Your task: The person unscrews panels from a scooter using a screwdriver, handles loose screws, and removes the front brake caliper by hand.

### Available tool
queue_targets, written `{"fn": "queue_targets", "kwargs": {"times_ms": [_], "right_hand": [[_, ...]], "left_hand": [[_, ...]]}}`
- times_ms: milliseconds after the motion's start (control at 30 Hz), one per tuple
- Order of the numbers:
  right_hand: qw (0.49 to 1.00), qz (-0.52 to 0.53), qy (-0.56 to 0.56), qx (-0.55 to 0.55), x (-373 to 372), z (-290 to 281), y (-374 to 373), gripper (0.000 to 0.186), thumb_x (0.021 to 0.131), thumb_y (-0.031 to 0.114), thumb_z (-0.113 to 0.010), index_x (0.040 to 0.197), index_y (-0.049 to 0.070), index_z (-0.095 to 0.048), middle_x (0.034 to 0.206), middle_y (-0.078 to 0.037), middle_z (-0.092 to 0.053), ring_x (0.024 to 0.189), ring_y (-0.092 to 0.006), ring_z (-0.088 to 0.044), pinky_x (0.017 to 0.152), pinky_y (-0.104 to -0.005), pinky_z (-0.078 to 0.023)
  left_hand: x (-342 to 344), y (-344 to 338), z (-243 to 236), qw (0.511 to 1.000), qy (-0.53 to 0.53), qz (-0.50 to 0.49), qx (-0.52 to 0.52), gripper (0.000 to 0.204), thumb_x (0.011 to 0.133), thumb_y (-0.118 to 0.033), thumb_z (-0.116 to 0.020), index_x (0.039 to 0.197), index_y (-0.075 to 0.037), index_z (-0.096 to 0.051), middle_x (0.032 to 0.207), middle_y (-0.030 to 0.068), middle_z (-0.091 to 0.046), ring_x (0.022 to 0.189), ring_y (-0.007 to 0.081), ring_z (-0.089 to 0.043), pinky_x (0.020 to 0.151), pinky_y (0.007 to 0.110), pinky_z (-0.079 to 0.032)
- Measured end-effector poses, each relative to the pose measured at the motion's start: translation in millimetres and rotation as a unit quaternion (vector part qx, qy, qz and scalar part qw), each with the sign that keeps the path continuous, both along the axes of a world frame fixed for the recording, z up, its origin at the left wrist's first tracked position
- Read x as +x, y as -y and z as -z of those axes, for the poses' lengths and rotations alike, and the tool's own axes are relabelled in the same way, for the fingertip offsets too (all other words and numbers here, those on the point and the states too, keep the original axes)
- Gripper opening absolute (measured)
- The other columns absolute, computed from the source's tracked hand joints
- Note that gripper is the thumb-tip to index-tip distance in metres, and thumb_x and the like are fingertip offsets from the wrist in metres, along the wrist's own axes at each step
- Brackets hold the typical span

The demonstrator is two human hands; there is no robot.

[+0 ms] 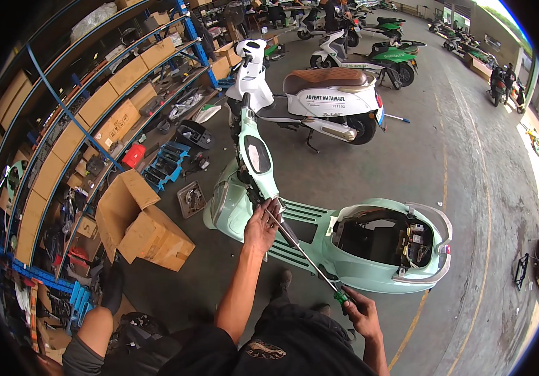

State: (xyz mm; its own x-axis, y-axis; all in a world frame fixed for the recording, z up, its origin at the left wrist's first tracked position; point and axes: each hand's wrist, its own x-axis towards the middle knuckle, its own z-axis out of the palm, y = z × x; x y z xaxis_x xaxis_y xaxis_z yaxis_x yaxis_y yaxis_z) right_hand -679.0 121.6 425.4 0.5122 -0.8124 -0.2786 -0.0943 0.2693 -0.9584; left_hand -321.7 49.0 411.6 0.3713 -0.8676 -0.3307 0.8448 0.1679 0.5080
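My left hand (262, 225) is curled on the lower end of a mint-green scooter's handlebar (260, 166), by a black grip (287, 230); what lies under its fingers is partly hidden. My right hand (360, 313) grips the green handle of a long screwdriver (343, 296), its thin shaft reaching diagonally up to my left hand along the grip. The scooter's slotted floorboard (301, 213) lies behind the shaft. To the right is the scooter's rear body (351, 263), with an open seat compartment and exposed parts inside.
Shelving with boxes (125, 78), an open carton (163, 238), blue toolboxes (166, 163) and a metal tray (191, 199) are at left. A white scooter (326, 109) stands ahead, others farther back. Another person's bent leg (94, 332) is close at lower left.
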Motion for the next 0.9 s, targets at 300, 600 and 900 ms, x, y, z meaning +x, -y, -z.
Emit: {"fn": "queue_targets", "kwargs": {"times_ms": [300, 600, 900], "right_hand": [[0.999, 0.033, -0.017, -0.016, -4.4, 8.9, 2.0, 0.044, 0.094, 0.021, -0.064, 0.132, 0.0, -0.056, 0.082, -0.002, -0.058, 0.073, -0.009, -0.05, 0.067, -0.0256, -0.044], [0.983, 0.066, 0.075, 0.154, -12.4, 2.8, 0.9, 0.039, 0.096, 0.02, -0.061, 0.127, -0.002, -0.059, 0.077, -0.002, -0.058, 0.056, -0.0068, -0.044, 0.05, -0.0219, -0.036], [0.892, 0.039, -0.093, -0.441, -13.6, 30.5, 8.9, 0.044, 0.094, 0.019, -0.061, 0.132, -0.002, -0.053, 0.071, -0.007, -0.056, 0.048, -0.0119, -0.043, 0.044, -0.0201, -0.028]], "left_hand": [[-12.0, 12.2, -8.4, 0.997, -0.055, -0.007, -0.054, 0.025, 0.101, -0.005, -0.038, 0.123, -0.001, -0.049, 0.133, 0.0169, -0.054, 0.121, 0.0279, -0.056, 0.105, 0.04, -0.049], [-11.6, 9.6, -12.7, 0.995, -0.039, 0.033, -0.081, 0.018, 0.1, -0.002, -0.04, 0.115, 0.001, -0.05, 0.132, 0.0205, -0.054, 0.123, 0.0308, -0.055, 0.105, 0.042, -0.049], [-8.2, 3.6, -9.3, 0.997, 0.039, 0.023, -0.068, 0.017, 0.1, -0.002, -0.041, 0.111, 0.001, -0.054, 0.127, 0.0234, -0.057, 0.119, 0.033, -0.058, 0.102, 0.043, -0.051]]}}
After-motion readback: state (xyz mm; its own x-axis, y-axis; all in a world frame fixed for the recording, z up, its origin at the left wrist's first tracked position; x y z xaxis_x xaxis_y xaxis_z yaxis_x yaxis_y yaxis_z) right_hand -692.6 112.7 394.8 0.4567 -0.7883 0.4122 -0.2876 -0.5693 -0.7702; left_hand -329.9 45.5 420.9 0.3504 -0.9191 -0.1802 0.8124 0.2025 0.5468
